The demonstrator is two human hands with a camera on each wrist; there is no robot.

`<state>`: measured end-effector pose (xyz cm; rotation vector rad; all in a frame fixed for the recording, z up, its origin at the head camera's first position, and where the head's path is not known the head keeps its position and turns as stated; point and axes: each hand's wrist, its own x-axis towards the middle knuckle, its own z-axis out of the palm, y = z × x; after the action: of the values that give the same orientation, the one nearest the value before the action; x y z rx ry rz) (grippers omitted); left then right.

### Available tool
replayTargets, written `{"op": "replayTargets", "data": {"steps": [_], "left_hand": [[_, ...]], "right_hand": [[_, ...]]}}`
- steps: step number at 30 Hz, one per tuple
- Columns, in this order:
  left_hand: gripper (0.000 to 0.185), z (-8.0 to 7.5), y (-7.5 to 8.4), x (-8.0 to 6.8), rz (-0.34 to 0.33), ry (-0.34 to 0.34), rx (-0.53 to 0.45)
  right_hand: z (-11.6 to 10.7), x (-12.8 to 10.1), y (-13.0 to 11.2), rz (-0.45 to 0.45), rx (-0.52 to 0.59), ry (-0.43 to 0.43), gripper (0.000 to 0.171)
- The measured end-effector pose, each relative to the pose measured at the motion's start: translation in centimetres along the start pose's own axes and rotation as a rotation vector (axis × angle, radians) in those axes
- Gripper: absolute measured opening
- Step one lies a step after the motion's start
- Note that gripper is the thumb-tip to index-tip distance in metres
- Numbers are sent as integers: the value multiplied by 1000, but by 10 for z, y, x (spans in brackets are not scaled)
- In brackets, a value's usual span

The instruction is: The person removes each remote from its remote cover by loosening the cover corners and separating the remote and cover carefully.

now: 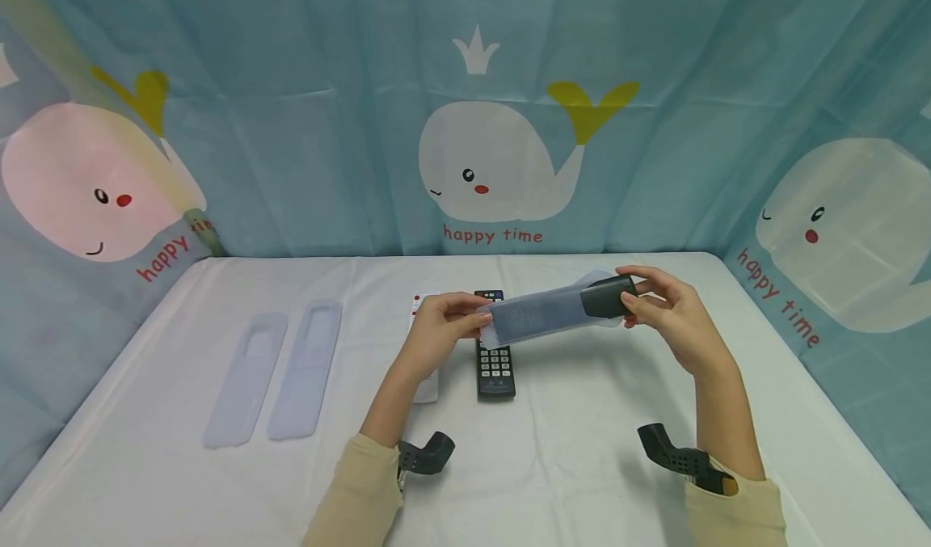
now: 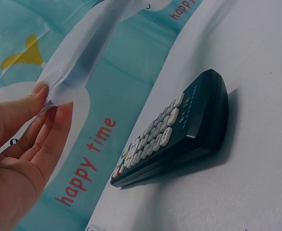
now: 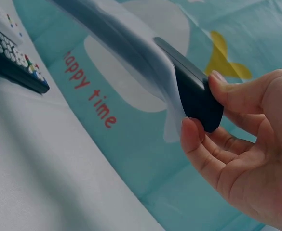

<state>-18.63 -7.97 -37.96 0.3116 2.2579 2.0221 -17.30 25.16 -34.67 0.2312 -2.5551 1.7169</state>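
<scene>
Above the table, a black remote control (image 1: 608, 297) sits mostly inside a translucent silicone cover (image 1: 538, 317). Its bare end sticks out on the right, and no buttons show on it. My left hand (image 1: 442, 329) pinches the cover's far left end between thumb and fingers. At the other end, my right hand (image 1: 675, 321) grips the bare end of the remote, thumb on one side and fingers on the other. In the right wrist view, the cover's loose lip (image 3: 172, 126) hangs beside the remote.
Beneath the cover lies another black remote (image 1: 496, 377) with pale buttons. A white remote (image 1: 427, 389) next to it is partly hidden by my left hand. Two flat translucent covers (image 1: 247, 381) lie at the left. A blue whale-print curtain (image 1: 349, 159) stands behind the white table (image 1: 567, 466).
</scene>
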Motion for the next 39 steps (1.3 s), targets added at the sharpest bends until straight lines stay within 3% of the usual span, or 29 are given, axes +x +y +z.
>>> {"op": "replayTargets", "data": {"steps": [17,39], "left_hand": [[24,-4,0,-1,-11,-18,20],[25,-8,0,-2,23,-30,12]], "right_hand": [[-3,-1,2,-20,-2,2,45],[-6,-1,2,3,-17,13,46]]}}
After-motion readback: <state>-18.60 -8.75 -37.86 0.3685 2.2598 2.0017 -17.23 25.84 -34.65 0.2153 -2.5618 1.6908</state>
